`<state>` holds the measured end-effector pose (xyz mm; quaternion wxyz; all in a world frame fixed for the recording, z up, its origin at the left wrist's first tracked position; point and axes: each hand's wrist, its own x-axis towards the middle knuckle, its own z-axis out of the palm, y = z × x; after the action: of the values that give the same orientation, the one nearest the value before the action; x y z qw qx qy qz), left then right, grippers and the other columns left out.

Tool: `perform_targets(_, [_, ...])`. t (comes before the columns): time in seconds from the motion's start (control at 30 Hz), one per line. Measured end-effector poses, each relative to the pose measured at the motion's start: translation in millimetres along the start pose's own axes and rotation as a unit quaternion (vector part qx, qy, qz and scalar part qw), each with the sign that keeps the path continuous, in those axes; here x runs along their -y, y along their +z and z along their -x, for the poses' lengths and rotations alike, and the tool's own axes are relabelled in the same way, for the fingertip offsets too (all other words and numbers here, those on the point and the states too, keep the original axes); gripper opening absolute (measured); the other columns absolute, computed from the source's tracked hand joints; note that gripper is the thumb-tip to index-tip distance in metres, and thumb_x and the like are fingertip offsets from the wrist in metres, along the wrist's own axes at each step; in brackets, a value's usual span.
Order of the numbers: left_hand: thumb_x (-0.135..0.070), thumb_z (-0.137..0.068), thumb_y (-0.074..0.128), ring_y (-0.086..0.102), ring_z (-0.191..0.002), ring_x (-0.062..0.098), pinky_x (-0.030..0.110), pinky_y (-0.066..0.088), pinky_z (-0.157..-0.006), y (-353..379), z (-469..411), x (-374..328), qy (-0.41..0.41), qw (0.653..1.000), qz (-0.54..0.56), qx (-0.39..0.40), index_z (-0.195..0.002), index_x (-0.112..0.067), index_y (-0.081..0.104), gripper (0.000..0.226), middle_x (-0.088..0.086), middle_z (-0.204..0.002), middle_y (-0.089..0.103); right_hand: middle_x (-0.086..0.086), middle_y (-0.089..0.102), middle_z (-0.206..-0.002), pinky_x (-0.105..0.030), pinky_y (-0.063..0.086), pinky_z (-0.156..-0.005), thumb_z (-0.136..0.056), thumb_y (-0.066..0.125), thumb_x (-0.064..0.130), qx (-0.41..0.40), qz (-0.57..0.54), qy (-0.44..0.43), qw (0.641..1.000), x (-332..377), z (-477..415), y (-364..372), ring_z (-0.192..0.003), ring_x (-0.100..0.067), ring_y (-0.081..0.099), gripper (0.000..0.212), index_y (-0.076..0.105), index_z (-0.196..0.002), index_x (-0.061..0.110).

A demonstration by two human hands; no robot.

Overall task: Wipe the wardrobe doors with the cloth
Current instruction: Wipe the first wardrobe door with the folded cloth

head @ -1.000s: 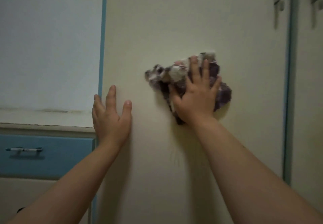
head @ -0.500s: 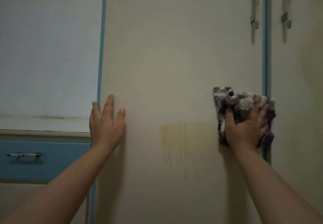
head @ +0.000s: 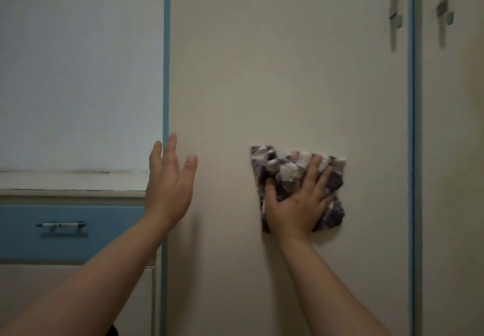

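Fingers have dragged cloth leftward from door edge.

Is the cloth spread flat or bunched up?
Bunched: the cloth shows crumpled folds under the right hand, pressed to the door.

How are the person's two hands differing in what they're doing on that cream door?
The right hand presses a purple-and-white cloth flat against the wardrobe door; the left hand is bare, at the door's left edge. The right sits mid-panel, the left beside the blue trim. Both have fingers spread, pointing up.
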<state>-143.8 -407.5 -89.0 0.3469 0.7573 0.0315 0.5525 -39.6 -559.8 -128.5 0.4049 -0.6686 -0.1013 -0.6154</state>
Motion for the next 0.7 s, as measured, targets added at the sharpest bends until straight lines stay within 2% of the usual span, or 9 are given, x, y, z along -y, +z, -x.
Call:
perform_targets(0.13, [-0.039,-0.094,0.04,0.005,-0.143,0.013,0.027,0.011,-0.107,-5.5,14.3,3.4,0.003,0.999,-0.018,0.029,-0.146,-0.03,0.017,0.057,0.003,-0.156,0.002,-0.011,0.036,-0.148,-0.06,0.016,-0.104,-0.074,0.043,0.057,0.073,0.043,-0.117,0.989,42.8,28.1,29.3,-0.138,-0.033,0.021,0.069,0.041,-0.138,0.029])
perform_targets(0.17, [-0.043,-0.094,0.041,0.005,-0.143,0.014,0.028,0.011,-0.108,-5.9,17.9,4.2,0.006,0.999,-0.022,0.031,-0.146,-0.03,0.017,0.058,0.004,-0.156,0.002,-0.01,0.034,-0.149,-0.059,0.012,-0.105,-0.075,0.041,0.058,0.091,0.054,-0.145,0.984,51.2,33.4,33.4,-0.139,-0.032,0.019,0.069,0.042,-0.138,0.03])
perform_targets(0.23, [-0.052,-0.088,0.039,0.005,-0.143,0.018,0.037,0.01,-0.113,-8.4,25.3,8.5,0.021,0.998,-0.057,0.028,-0.146,-0.031,0.017,0.066,0.005,-0.156,0.002,-0.007,0.025,-0.152,-0.059,0.004,-0.107,-0.077,0.036,0.057,0.128,0.058,-0.187,0.972,65.1,46.0,39.8,-0.142,-0.03,0.011,0.069,0.033,-0.141,0.032])
perform_targets(0.3, [-0.054,-0.079,0.037,0.005,-0.143,0.022,0.047,0.011,-0.115,-10.1,32.6,12.8,0.039,0.993,-0.108,0.026,-0.145,-0.031,0.018,0.073,0.006,-0.156,0.002,-0.005,0.017,-0.154,-0.06,-0.001,-0.108,-0.078,0.03,0.053,0.159,0.083,-0.217,0.959,74.8,56.3,45.7,-0.144,-0.03,0.0,0.069,0.021,-0.144,0.033])
perform_targets(0.37, [-0.054,-0.077,0.037,0.004,-0.143,0.024,0.05,0.009,-0.115,-9.3,38.7,17.9,0.047,0.987,-0.149,0.026,-0.145,-0.032,0.017,0.075,0.006,-0.156,0.002,-0.003,0.008,-0.156,-0.059,-0.007,-0.108,-0.079,0.027,0.051,0.188,0.11,-0.247,0.944,81.5,61.3,44.5,-0.143,-0.029,-0.008,0.07,0.013,-0.146,0.034])
perform_targets(0.47, [-0.057,-0.08,0.036,0.001,-0.143,0.026,0.053,0.006,-0.114,-4.8,45.0,25.8,0.023,0.982,-0.185,0.034,-0.144,-0.039,0.014,0.07,0.007,-0.157,0.002,-0.001,-0.014,-0.156,-0.053,-0.024,-0.105,-0.085,0.04,0.05,0.269,0.114,-0.345,0.892,79.7,70.0,41.7,-0.14,-0.028,-0.024,0.077,-0.001,-0.148,0.03])
perform_targets(0.53, [-0.057,-0.088,0.038,0.0,-0.143,0.027,0.056,0.005,-0.112,-0.5,48.8,31.3,-0.005,0.973,-0.224,0.048,-0.144,-0.042,0.011,0.064,0.007,-0.157,0.002,-0.002,0.0,-0.158,-0.052,-0.011,-0.111,-0.082,0.05,0.052,0.277,0.108,-0.4,0.867,75.1,78.8,34.6,-0.143,-0.026,-0.012,0.088,0.0,-0.148,0.023])
perform_targets(0.6, [-0.054,-0.088,0.041,0.009,-0.142,0.03,0.057,0.011,-0.111,3.9,53.2,35.2,-0.026,0.97,-0.235,0.065,-0.144,-0.042,0.009,0.066,0.009,-0.156,0.005,-0.001,0.019,-0.155,-0.05,0.006,-0.112,-0.079,0.051,0.049,0.259,0.084,-0.426,0.863,65.0,85.6,31.1,-0.144,-0.022,0.005,0.084,0.014,-0.147,0.018])
perform_targets(0.7, [-0.052,-0.087,0.047,0.019,-0.139,0.033,0.051,0.024,-0.11,10.7,56.7,36.6,-0.045,0.978,-0.187,0.082,-0.145,-0.038,0.009,0.071,0.013,-0.155,0.006,0.0,0.034,-0.15,-0.051,0.008,-0.112,-0.077,0.05,0.047,0.229,0.073,-0.446,0.862,35.5,84.3,23.8,-0.142,-0.021,0.014,0.071,0.038,-0.142,0.022])
